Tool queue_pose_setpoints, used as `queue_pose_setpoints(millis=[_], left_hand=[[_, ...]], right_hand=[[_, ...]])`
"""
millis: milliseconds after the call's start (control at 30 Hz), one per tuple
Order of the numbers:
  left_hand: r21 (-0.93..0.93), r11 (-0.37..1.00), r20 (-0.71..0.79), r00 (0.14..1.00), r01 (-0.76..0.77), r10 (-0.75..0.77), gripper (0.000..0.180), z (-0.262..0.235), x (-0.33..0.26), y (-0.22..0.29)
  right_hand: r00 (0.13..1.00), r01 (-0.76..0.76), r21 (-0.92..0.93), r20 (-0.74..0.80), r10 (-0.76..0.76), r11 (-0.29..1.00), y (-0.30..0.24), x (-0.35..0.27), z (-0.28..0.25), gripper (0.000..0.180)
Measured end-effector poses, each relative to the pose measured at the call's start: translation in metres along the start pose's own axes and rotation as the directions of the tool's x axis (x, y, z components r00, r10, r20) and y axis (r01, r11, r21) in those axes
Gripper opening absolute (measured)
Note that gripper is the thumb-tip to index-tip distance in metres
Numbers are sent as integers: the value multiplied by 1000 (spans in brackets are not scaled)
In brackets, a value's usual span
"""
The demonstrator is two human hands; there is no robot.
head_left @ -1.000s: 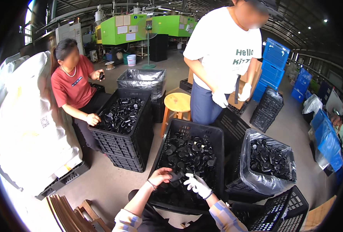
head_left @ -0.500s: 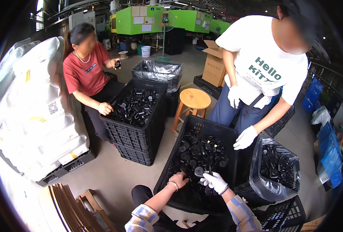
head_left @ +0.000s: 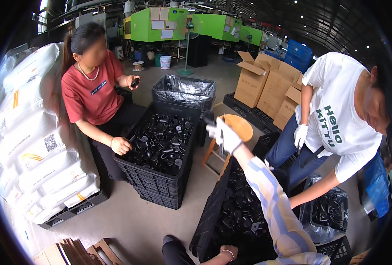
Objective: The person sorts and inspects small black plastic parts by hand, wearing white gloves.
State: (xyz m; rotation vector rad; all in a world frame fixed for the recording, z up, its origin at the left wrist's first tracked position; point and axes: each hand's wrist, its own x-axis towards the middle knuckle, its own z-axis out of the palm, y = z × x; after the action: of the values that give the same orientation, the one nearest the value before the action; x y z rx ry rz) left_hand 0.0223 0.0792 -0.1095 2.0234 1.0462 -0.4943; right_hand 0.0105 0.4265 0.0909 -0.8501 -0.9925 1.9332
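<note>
Right hand [head_left: 224,136] is pinching what looks like a black part [head_left: 209,118] by the far end of the black crate [head_left: 207,216]; left hand [head_left: 230,250] is sitting inside, grip hidden, I can't tell. Co-worker's arm [head_left: 315,191] is overlapping checked sleeve [head_left: 279,205]; bumping could be costing me the part.
</note>
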Motion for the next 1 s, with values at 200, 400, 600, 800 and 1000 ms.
queue_pose_setpoints(millis=[200, 400, 600, 800, 1000], left_hand=[[23, 999, -25, 999, 33, -33, 38, -12, -4, -5], [22, 999, 28, 998, 47, -47, 40, -22, -1, -7], [101, 993, 139, 987, 67, -81, 42, -10, 0, -17], [386, 922, 187, 975, 37, -117, 53, 22, 66, -64], [-139, 928, -275, 887, 346, -372, 37, -33, 35, -78]], right_hand=[[990, -26, -356, 118, 73, 934, 35, 0, 69, 42], [925, -257, -510, 118, 362, 821, 73, -141, 30, 30], [933, -338, -260, 29, 358, 904, 98, -277, -14, 31], [965, -184, 356, -114, 238, 916, 181, -345, -97, 31], [984, 76, 744, -162, 70, 664, 225, -368, -139, 27]])
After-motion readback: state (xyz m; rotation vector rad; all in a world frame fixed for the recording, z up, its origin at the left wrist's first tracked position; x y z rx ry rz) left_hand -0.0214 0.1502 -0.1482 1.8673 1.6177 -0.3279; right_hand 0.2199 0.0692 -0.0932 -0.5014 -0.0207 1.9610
